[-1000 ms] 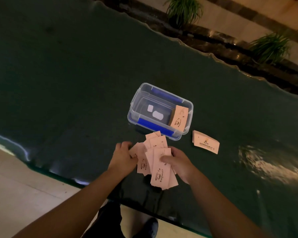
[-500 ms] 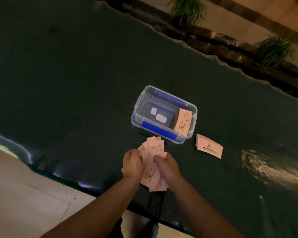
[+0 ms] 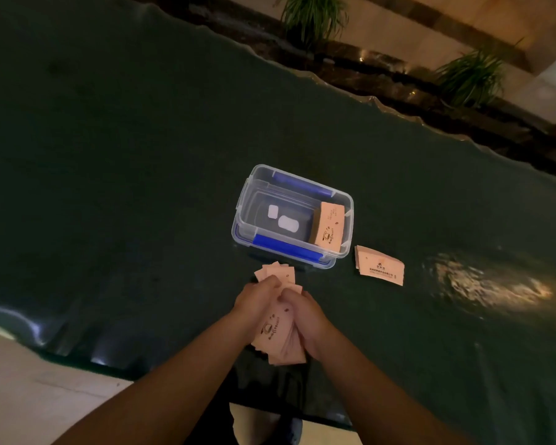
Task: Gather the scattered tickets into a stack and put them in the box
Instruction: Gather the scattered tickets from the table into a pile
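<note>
A loose bunch of pale pink tickets (image 3: 278, 335) is squeezed between my left hand (image 3: 256, 300) and my right hand (image 3: 304, 316), just in front of the box. Their ends fan out unevenly above and below my fingers. The clear plastic box (image 3: 244, 200) with blue clips stands open beyond my hands. A stack of tickets (image 3: 328, 228) leans against its right inner wall. Another small stack of tickets (image 3: 379, 266) lies on the table to the right of the box.
The dark green table (image 3: 126, 171) has a wavy far edge and a near edge close to my body. Potted grass plants (image 3: 312, 17) stand on a ledge beyond it. A bright reflection (image 3: 488, 284) lies on the table at right.
My two hands have come together, pressing the spread-out tickets into a tighter bunch between them. The box and the other stacks have stayed where they were.
</note>
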